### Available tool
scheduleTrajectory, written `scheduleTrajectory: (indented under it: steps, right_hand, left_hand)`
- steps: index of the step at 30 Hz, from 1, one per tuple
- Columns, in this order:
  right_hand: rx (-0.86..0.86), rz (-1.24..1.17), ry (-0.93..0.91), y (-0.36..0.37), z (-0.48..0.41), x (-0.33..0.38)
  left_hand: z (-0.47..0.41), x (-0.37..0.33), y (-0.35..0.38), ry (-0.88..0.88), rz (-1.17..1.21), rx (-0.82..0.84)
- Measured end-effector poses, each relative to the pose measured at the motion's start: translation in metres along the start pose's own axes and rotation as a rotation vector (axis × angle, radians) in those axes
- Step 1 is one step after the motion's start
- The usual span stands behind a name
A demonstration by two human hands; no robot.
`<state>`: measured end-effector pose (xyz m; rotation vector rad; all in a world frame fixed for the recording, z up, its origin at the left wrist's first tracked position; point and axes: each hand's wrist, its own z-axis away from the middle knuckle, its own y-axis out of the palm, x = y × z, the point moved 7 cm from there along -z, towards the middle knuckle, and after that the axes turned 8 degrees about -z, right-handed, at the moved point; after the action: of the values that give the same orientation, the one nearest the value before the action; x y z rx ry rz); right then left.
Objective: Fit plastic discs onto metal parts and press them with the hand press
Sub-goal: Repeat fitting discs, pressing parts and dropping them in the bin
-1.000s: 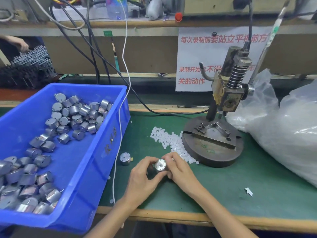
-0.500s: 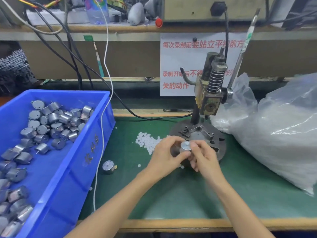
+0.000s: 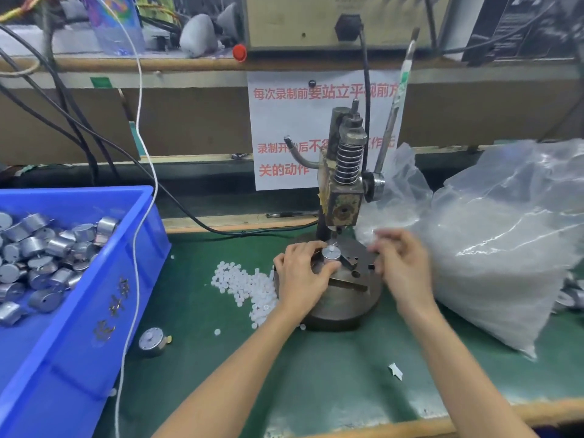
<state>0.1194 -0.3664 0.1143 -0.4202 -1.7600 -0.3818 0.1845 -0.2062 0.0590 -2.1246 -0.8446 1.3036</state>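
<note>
My left hand grips a small silver metal part with a white plastic disc on its shaft, holding it on the round base of the hand press, under the ram. My right hand hovers blurred just right of the part, fingers loosely spread and holding nothing. A heap of white plastic discs lies on the green mat left of the press base. The press lever stands up and to the right.
A blue bin of silver metal parts sits at the left, with a white cable draped over its corner. One loose metal part lies on the mat. A large clear plastic bag fills the right side. The mat's front edge is near.
Both hands carried the metal part from the mat up onto the press base. My right hand has let go of it and moved off to the right.
</note>
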Motion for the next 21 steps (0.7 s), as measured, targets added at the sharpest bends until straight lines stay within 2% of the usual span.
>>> scheduleTrajectory:
  steps: [3, 4, 7, 9, 11, 15, 21]
  right_hand:
    - [-0.122, -0.023, -0.343, -0.008, -0.052, 0.097]
    - [-0.142, -0.010, -0.372, -0.008, -0.076, 0.125]
    - [0.023, 0.048, -0.157, 0.015, -0.133, 0.168]
    - [0.084, 0.065, -0.137, 0.028, -0.136, 0.173]
    - [-0.001, 0.021, -0.300, 0.023, -0.112, 0.176]
    - [-0.091, -0.239, -0.606, -0.004, -0.038, 0.156]
    - [-0.110, -0.268, -0.643, -0.005, 0.003, 0.129]
  left_hand:
    - [0.001, 0.000, -0.001, 0.017, 0.004, 0.005]
    - [0.001, -0.001, -0.001, 0.013, 0.006, 0.010]
    - [0.001, -0.001, -0.002, -0.007, 0.011, 0.028]
    - [0.001, 0.000, -0.002, -0.007, 0.016, 0.030]
    - [0.001, 0.000, -0.002, -0.002, 0.024, 0.024]
    - [0.001, 0.001, -0.001, 0.003, 0.021, 0.003]
    - [0.001, 0.003, 0.001, 0.003, 0.027, -0.006]
